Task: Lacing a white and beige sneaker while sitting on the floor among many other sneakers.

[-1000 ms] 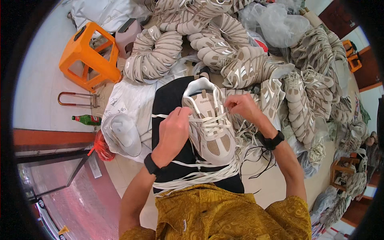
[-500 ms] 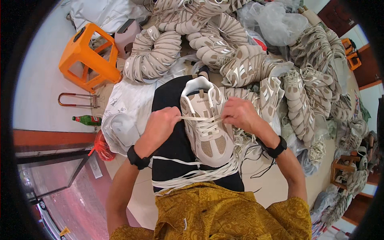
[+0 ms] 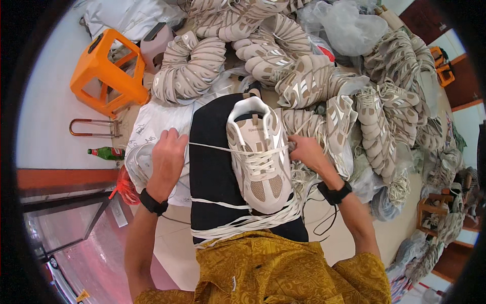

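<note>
On my lap, over black cloth [image 3: 208, 152], rests a beige and white sneaker [image 3: 263, 187] with its toe toward me. A cream shoelace [image 3: 215, 147] runs from its eyelets, partly threaded. My left hand [image 3: 169, 154] is closed on one stretch of the lace, pulled out well left of the shoe. My right hand [image 3: 308, 152] is closed at the shoe's right side, where the lace's other stretch reaches its fingers. A bundle of loose cream laces [image 3: 248, 225] lies across my lap below the toe.
Long rows of nested sneaker uppers [image 3: 190, 68] are heaped ahead and to the right. An orange stool [image 3: 109, 73], a green bottle [image 3: 105, 152] and a red plastic bag [image 3: 127, 187] stand or lie at left. Clear plastic bags [image 3: 349, 28] lie among the piles.
My left hand has moved out to the left and up, drawing the lace longer and taut. My right hand has shifted slightly downward, staying beside the shoe.
</note>
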Available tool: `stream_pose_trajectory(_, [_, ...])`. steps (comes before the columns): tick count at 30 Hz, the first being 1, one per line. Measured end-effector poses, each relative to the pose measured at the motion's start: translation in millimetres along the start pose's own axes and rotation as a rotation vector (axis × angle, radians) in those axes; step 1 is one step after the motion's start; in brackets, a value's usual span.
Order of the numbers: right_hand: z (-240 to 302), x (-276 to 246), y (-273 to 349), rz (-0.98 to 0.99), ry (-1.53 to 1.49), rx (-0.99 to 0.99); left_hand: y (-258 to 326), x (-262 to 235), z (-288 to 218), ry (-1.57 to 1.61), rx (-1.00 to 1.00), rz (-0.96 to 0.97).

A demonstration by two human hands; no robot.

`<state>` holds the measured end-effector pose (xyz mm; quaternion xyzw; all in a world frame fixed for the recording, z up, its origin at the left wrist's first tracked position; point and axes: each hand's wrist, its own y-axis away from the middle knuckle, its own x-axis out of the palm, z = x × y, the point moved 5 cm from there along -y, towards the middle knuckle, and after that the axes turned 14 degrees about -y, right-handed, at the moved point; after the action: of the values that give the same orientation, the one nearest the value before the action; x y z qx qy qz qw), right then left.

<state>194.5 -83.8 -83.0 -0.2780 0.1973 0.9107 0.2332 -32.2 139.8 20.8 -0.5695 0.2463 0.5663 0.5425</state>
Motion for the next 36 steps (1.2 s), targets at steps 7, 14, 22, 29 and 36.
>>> stream_pose_trajectory(7, [-18, -33, 3, -0.136, -0.733, 0.193, -5, 16, 6, 1.674, -0.837, 0.451])
stream_pose_trajectory(14, [18, -100, 6, -0.268, -1.569, -0.226, -26, 12, 53, 2.374, -0.542, -0.226])
stream_pose_trajectory(22, [-108, -294, 8, -0.378, -1.419, -0.411, 79, 10, 285, 0.848, -0.822, -0.191])
stream_pose_trajectory(29, [-205, -474, 132, -0.949, -1.228, -0.253, 202, -41, 456, 0.322, -0.744, -0.076])
stream_pose_trajectory(36, [-83, -274, 78, -0.281, -0.535, 0.061, 244, -38, 494, 0.370, -0.807, -0.023])
